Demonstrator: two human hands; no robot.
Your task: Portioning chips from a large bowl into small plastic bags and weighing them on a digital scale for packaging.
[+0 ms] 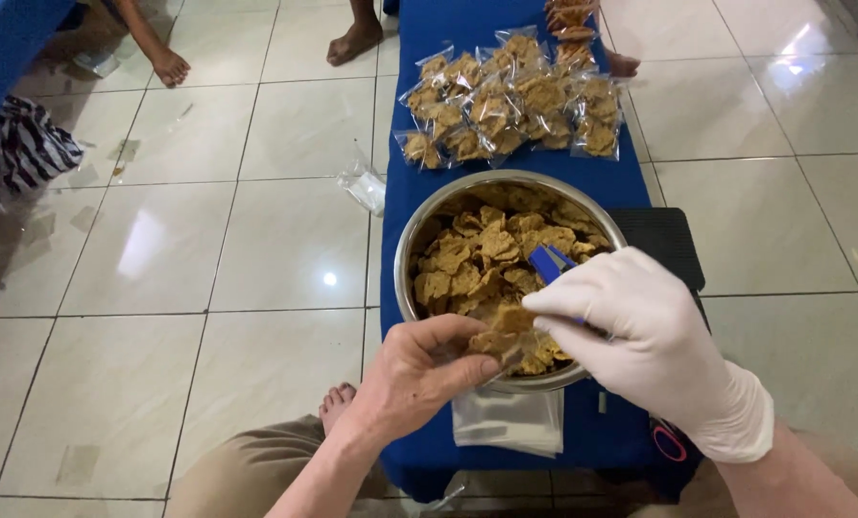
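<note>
A steel bowl [412, 240] full of brown fried chips [477, 254] stands on a narrow blue table [429, 192]. My bare left hand [419, 369] holds a clear plastic bag [515, 350] open at the bowl's near rim, with chips inside it. My right hand [640, 331], in a white glove, grips blue tongs [549, 261] over the bowl and touches the bag's mouth.
Several filled, sealed chip bags [511, 105] lie at the table's far end. A stack of flat clear bags [506, 422] lies under the bowl's near edge. A black tray [664, 245] sits to the right. Other people's bare feet [170, 65] stand on the tiled floor.
</note>
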